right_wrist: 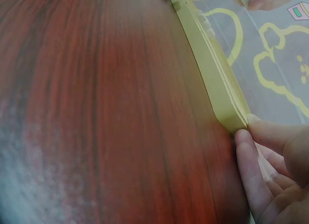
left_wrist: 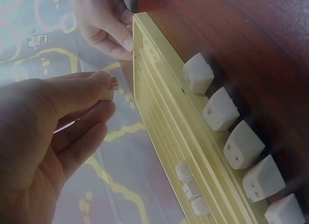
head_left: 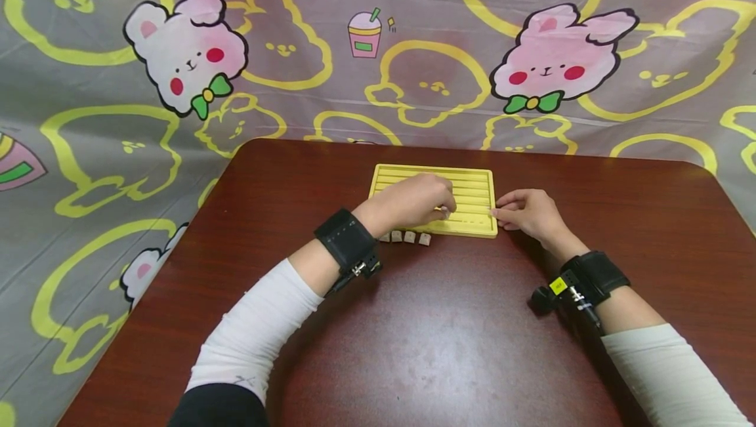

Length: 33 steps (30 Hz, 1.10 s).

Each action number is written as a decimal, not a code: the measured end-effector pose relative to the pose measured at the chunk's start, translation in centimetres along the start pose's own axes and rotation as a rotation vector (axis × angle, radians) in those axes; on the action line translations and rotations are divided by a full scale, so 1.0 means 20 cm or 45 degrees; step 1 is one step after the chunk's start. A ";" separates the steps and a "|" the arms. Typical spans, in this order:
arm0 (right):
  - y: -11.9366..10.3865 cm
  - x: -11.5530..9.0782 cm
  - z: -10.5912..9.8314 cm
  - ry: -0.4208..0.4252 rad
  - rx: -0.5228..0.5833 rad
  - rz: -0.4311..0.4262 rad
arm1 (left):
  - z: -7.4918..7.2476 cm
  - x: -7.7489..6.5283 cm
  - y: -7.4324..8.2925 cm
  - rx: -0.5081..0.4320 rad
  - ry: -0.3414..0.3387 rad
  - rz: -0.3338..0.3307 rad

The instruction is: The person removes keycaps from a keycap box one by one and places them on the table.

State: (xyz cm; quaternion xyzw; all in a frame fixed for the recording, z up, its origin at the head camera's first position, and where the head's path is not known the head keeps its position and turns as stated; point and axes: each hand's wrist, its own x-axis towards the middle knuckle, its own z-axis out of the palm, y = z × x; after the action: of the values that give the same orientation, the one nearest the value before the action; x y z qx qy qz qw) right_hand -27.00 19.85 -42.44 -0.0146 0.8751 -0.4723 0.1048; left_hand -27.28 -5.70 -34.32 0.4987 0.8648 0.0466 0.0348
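A yellow ridged tray (head_left: 436, 168) lies on the table. My left hand (head_left: 416, 201) is over it, pinching a small light keycap (left_wrist: 109, 92) between thumb and fingertips. At the tray's right side, my right hand (head_left: 528, 216) pinches the edge near the front corner, thumb by the rim and a finger against the outer wall, as the right wrist view shows. Inside the tray, three white keycaps (left_wrist: 191, 189) sit side by side in one groove. Several more keycaps (head_left: 410, 237) stand in a row along its front edge, partly hidden by my left wrist in the head view.
The dark red-brown wooden table (head_left: 449, 322) reaches out on both sides of the tray. Behind its far edge hangs a patterned cloth (head_left: 331, 99) with cartoon animals. Both wrists wear black camera straps (head_left: 348, 240).
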 end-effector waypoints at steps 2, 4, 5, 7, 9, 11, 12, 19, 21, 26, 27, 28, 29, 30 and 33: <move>0.00 0.00 0.00 -0.001 -0.007 0.001 | 0.00 0.00 0.01 0.007 -0.002 0.010; 0.00 0.00 0.00 -0.002 -0.010 0.000 | 0.01 0.00 0.01 0.015 -0.011 0.021; 0.00 0.00 0.00 -0.002 -0.012 0.001 | 0.01 0.00 0.02 0.017 -0.016 0.025; 0.00 0.00 0.00 0.000 -0.013 0.000 | 0.01 -0.01 0.02 0.018 -0.025 0.024; 0.00 0.00 0.00 0.001 -0.012 0.000 | 0.02 -0.01 0.03 0.015 -0.032 0.023; 0.00 -0.01 0.00 0.000 -0.010 -0.002 | 0.02 -0.01 0.03 0.007 -0.032 0.016; 0.00 -0.01 0.00 -0.001 -0.009 -0.003 | 0.02 -0.01 0.03 0.004 -0.034 0.012; 0.00 0.00 0.00 -0.004 -0.006 0.001 | 0.03 0.00 0.05 0.015 -0.040 0.009; 0.00 0.00 0.00 -0.004 -0.003 0.002 | 0.04 0.00 0.05 0.023 -0.035 0.014; 0.00 0.00 0.00 -0.005 0.004 0.013 | 0.06 -0.01 0.06 0.020 -0.033 0.028; 0.00 0.00 0.00 -0.005 0.004 0.015 | 0.06 -0.01 0.07 0.015 -0.036 0.027; 0.00 0.00 0.00 -0.005 0.005 0.016 | 0.06 -0.01 0.07 0.013 -0.042 0.023; 0.00 0.00 -0.01 -0.006 0.006 0.016 | 0.06 -0.01 0.07 0.012 -0.050 0.017; 0.00 0.00 -0.01 -0.006 0.009 0.016 | 0.06 -0.01 0.07 0.012 -0.056 0.012; 0.00 0.00 -0.01 -0.008 0.016 0.016 | 0.07 -0.01 0.08 0.024 -0.072 -0.006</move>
State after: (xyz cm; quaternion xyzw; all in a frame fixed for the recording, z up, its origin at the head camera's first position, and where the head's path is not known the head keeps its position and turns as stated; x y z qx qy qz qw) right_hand -27.13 19.98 -42.40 -0.0100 0.8718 -0.4771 0.1105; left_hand -25.61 -5.01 -35.49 0.4980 0.8651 0.0243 0.0547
